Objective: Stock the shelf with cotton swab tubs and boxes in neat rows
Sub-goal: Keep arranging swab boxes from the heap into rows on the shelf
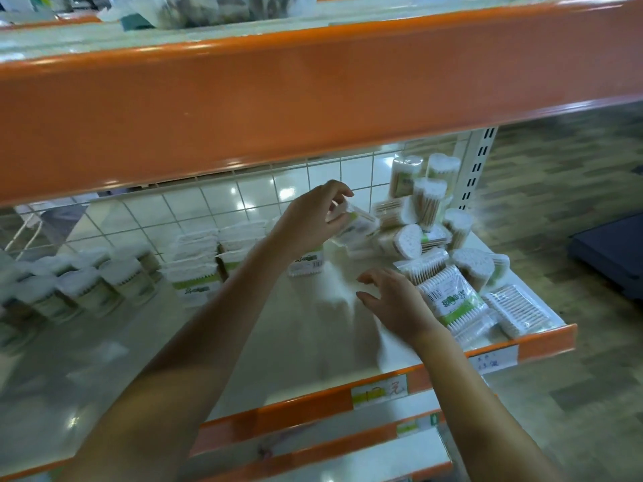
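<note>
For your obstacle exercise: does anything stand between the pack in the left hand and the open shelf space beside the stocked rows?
Nothing visible does. The left hand holds the pack above bare shelf.

White wire grid back panel point(243, 200) behind shelf level. White slotted metal upright point(478, 165) at right. Handwritten paper price labels point(379, 391) in orange front rail. Grey patterned tile floor point(563, 175) at right; dark blue flat object point(612, 252) on floor, partly out of view.

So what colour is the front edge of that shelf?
Orange, on the shelf's front edge, clearest in the head view.
</note>
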`<state>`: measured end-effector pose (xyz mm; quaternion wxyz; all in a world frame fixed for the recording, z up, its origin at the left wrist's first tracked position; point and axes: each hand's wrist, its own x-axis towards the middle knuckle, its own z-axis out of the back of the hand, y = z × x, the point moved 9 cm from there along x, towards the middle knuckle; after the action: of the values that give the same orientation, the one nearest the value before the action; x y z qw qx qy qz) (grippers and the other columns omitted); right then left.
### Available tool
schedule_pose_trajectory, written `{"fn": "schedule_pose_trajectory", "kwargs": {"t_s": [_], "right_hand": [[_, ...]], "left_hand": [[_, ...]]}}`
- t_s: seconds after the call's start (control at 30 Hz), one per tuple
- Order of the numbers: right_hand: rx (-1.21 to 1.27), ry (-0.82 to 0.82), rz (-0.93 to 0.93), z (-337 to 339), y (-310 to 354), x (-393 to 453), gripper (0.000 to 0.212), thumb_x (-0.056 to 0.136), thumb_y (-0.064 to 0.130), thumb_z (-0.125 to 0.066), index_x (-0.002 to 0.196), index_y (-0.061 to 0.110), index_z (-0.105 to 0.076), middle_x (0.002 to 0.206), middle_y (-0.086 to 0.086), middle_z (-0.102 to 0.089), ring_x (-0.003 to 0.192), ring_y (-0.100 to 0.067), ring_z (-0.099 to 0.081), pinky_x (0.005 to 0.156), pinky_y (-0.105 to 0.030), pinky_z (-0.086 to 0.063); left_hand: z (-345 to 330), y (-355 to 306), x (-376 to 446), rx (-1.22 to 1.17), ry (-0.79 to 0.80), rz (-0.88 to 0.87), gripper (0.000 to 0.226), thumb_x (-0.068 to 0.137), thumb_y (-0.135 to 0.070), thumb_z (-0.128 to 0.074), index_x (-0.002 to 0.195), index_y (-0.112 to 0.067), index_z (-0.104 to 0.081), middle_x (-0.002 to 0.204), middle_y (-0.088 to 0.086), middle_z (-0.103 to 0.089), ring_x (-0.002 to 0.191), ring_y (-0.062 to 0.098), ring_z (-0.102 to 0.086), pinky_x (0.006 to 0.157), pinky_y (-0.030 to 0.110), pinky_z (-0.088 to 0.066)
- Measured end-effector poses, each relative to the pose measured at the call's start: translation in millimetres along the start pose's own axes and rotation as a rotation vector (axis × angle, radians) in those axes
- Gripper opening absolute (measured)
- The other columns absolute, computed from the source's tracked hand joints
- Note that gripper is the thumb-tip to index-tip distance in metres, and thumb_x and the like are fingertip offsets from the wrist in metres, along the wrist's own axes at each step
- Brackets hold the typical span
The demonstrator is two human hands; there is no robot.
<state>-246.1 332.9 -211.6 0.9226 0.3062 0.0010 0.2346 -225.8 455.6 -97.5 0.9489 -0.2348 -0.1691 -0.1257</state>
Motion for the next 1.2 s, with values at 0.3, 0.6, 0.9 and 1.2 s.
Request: {"fn": "schedule_pose_trajectory", "kwargs": {"t_s": [0.3, 0.6, 0.9, 1.2], "right_hand": [[0.229, -0.004, -0.071, 18, 3, 4, 0.038, 0.085, 0.018, -0.068, 0.119, 0.004, -0.059, 0.111, -0.006, -0.064, 0.102, -0.019, -0.060, 0.091, -0.027, -0.046], [0.551, 0.399, -0.061, -44, 39, -7, 0.021, 0.087, 0.013, -0.064, 0.095, -0.007, -0.061, 0.098, -0.027, -0.064, 0.093, -0.040, -0.061, 0.087, -0.047, -0.051], [0.642, 0.469, -0.079, -67, 43, -12, 0.024, 0.089, 0.009, -0.060, 0.112, 0.001, -0.062, 0.110, -0.010, -0.068, 0.103, -0.022, -0.065, 0.092, -0.039, -0.053], [0.735, 0.534, -0.047, -89, 71, -8, 0.021, 0.089, 0.011, -0.061, 0.105, 0.024, -0.063, 0.107, 0.002, -0.070, 0.102, -0.014, -0.065, 0.086, -0.028, -0.054]], "left_hand": [[-12, 37, -56, -0.141, 0.131, 0.217, 0.024, 0.089, -0.027, -0.062, 0.110, -0.019, -0.060, 0.104, -0.005, -0.065, 0.090, 0.009, -0.061, 0.070, 0.015, -0.047], [-19, 41, -95, -0.294, 0.181, 0.283, 0.019, 0.086, -0.033, -0.065, 0.101, -0.021, -0.066, 0.086, -0.001, -0.068, 0.081, 0.016, -0.064, 0.074, 0.027, -0.051], [-6, 65, -131, -0.385, 0.157, 0.375, 0.030, 0.087, -0.028, -0.064, 0.116, -0.019, -0.061, 0.096, -0.018, -0.060, 0.083, -0.010, -0.057, 0.071, 0.004, -0.045], [2, 97, -178, -0.326, 0.140, 0.504, 0.031, 0.086, -0.034, -0.064, 0.116, -0.025, -0.061, 0.103, -0.013, -0.062, 0.089, -0.003, -0.057, 0.069, 0.013, -0.040]]}}
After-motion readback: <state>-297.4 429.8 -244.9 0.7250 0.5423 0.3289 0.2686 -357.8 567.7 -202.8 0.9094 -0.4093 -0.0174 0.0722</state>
